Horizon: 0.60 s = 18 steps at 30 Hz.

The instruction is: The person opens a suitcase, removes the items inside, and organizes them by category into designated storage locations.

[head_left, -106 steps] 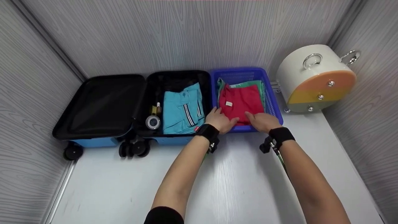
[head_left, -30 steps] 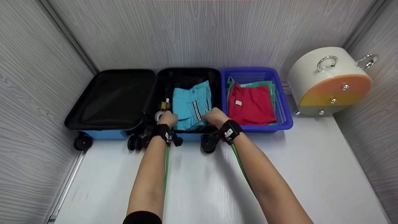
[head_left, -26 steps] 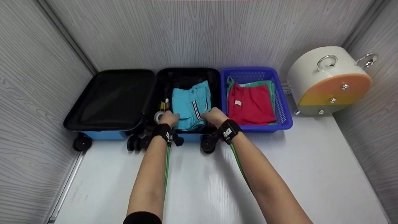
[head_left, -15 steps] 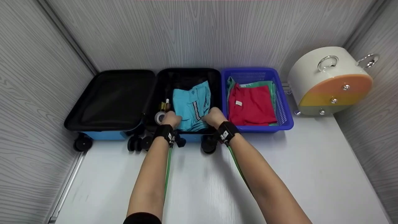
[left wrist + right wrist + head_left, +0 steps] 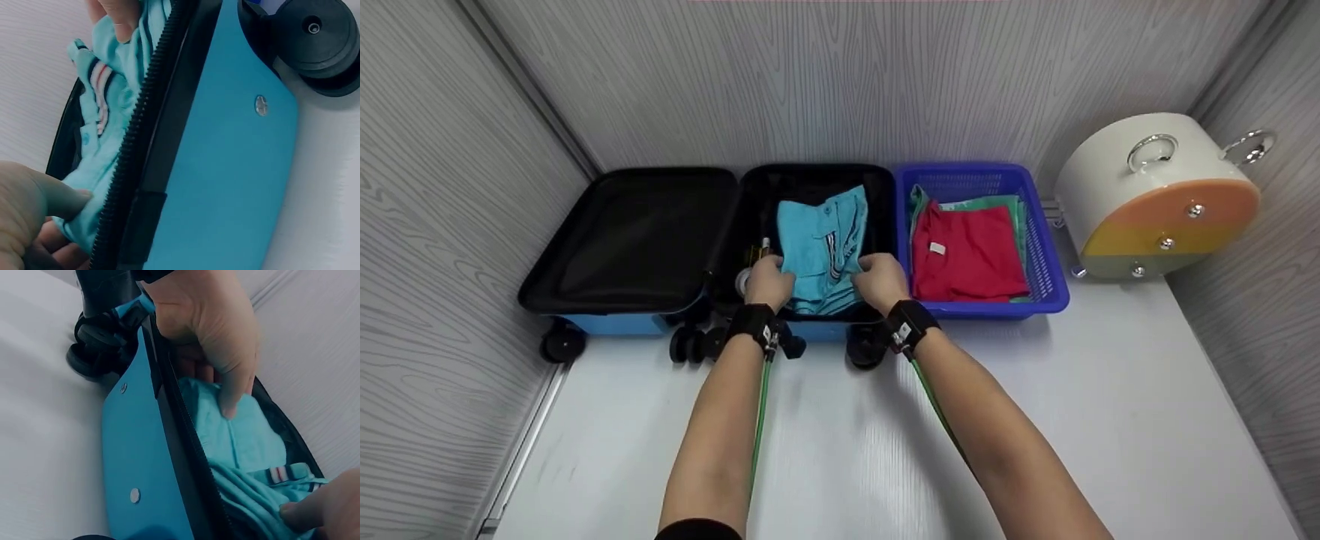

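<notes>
left hand [image 5: 771, 283]: pinching shorts [image 5: 814, 229] in suitcase [image 5: 815, 331] | right hand [image 5: 883, 282]: seemingly pinching their right side, fingers partly hidden | wrist views only: zip [image 5: 129, 126] teeth | head only: basket [image 5: 982, 309]

The left hand [image 5: 216, 332] and right hand [image 5: 332, 509] pinch turquoise cloth [image 5: 253, 436] with a striped band inside a blue suitcase [image 5: 143, 450]; a black wheel [image 5: 84, 363] at upper left.

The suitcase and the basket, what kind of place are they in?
Probably a small indoor booth: grey patterned walls stand behind and on both sides of the white surface where the suitcase lies open. Black wrist straps with green cords hint that it may be for filming.
</notes>
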### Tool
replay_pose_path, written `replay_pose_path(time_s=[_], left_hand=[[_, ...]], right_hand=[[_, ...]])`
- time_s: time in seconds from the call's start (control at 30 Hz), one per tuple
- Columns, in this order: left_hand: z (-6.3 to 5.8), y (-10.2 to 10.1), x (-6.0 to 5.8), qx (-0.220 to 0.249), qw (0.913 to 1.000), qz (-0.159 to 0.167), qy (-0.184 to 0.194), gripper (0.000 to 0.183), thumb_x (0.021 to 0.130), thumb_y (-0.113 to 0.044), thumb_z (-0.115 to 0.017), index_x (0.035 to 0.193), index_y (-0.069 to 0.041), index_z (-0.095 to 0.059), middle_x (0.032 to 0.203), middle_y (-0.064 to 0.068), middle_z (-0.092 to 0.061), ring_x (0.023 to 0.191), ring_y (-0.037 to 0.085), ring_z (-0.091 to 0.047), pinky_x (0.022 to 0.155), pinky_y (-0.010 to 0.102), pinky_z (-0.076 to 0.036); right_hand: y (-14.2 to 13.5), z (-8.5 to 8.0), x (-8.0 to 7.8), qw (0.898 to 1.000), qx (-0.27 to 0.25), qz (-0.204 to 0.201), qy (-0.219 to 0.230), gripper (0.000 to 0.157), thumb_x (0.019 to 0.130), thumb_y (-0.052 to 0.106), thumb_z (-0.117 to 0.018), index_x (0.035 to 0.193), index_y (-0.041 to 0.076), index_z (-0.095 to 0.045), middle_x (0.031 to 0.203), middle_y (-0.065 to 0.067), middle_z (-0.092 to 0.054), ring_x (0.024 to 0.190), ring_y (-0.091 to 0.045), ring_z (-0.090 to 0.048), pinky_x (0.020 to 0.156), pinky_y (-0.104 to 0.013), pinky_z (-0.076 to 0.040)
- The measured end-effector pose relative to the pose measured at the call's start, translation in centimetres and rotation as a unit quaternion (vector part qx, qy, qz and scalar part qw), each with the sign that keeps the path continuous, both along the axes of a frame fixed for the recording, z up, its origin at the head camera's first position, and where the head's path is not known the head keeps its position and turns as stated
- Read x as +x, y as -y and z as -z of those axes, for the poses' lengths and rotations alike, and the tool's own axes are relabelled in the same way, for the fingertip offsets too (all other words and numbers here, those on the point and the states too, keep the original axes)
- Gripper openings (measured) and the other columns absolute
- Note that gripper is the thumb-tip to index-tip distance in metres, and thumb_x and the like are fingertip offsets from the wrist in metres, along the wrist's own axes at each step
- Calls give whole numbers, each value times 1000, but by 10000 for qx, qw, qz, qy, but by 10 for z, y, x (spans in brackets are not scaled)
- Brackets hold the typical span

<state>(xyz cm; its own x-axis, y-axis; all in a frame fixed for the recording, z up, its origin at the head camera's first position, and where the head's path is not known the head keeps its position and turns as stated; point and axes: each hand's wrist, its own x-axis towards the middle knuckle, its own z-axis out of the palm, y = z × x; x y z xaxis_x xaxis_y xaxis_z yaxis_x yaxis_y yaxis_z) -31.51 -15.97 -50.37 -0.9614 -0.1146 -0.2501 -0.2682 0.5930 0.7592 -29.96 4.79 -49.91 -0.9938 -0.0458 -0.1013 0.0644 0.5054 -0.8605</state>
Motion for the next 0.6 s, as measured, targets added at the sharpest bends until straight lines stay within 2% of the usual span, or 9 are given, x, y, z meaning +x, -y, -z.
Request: replay_pose_path(time_s=[0.07, 0.1, 0.17, 0.2, 0.27, 0.33, 0.43, 0.53, 0.6], left_hand=[[-4, -3, 0, 103, 9996, 5, -247, 50, 108, -16, -47, 157, -7, -40, 155, 13, -44, 58, 18, -43, 64, 35, -40], [-7, -5, 0, 143, 9992, 12, -370, 49, 109, -16, -47, 157, -8, -41, 154, 13, -46, 57, 18, -42, 63, 34, -40], [-13, -9, -1, 215, 9979, 35, -614, 48, 109, -17, -48, 156, -9, -42, 151, 13, -49, 56, 18, -42, 62, 34, -40], [-17, -12, -1, 238, 9971, 53, -717, 48, 109, -17, -48, 155, -9, -43, 151, 12, -49, 58, 18, -44, 63, 34, -41], [-23, -18, -2, 311, 9954, 60, -909, 47, 108, -17, -50, 154, -8, -46, 150, 12, -51, 62, 20, -49, 65, 34, -43], [-29, -24, -3, 344, 9938, 58, -1056, 45, 108, -18, -52, 152, -8, -49, 149, 11, -53, 73, 21, -56, 71, 34, -45], [-37, -35, -3, 492, 9911, 100, -1233, 43, 107, -19, -55, 148, -8, -54, 147, 9, -56, 98, 21, -63, 83, 35, -48], [-43, -47, 0, 704, 9881, 227, -1352, 42, 107, -20, -57, 147, -8, -55, 146, 8, -57, 118, 22, -61, 92, 36, -49], [-45, -55, 2, 846, 9862, 360, -1374, 43, 107, -20, -55, 148, -8, -54, 147, 8, -56, 127, 20, -56, 96, 34, -48]], right_hand=[[-4, -1, -1, 9997, -73, 41, -248, 10, 97, 6, -64, 95, 4, -74, 80, -1, -54, 65, -16, -45, 64, -29, -38], [-6, -1, -2, 9992, -118, 57, -380, 15, 97, 6, -64, 82, 6, -67, 72, 1, -45, 61, -15, -41, 62, -28, -34], [-12, -4, -4, 9976, -192, 128, -657, 31, 97, 6, -64, 70, 11, -50, 66, 4, -34, 58, -14, -35, 59, -28, -29], [-15, -5, -5, 9966, -233, 130, -774, 37, 97, 5, -64, 69, 13, -40, 65, 3, -27, 57, -15, -31, 57, -29, -25], [-21, -9, -6, 9939, -270, 199, -1055, 42, 96, 4, -64, 67, 15, -34, 62, 4, -25, 56, -14, -28, 57, -29, -23], [-29, -13, -6, 9913, -301, 271, -1254, 42, 96, 4, -64, 66, 15, -36, 60, 5, -27, 56, -14, -29, 57, -28, -24], [-41, -19, -6, 9875, -301, 366, -1501, 35, 96, 5, -64, 67, 13, -48, 59, 5, -30, 55, -13, -30, 58, -28, -25], [-55, -22, -4, 9856, -306, 445, -1602, 24, 97, 6, -65, 74, 9, -62, 60, 3, -32, 55, -14, -31, 58, -28, -27], [-66, -23, -1, 9850, -309, 560, -1603, 15, 97, 6, -66, 84, 9, -74, 63, 4, -43, 56, -13, -34, 58, -28, -29]])
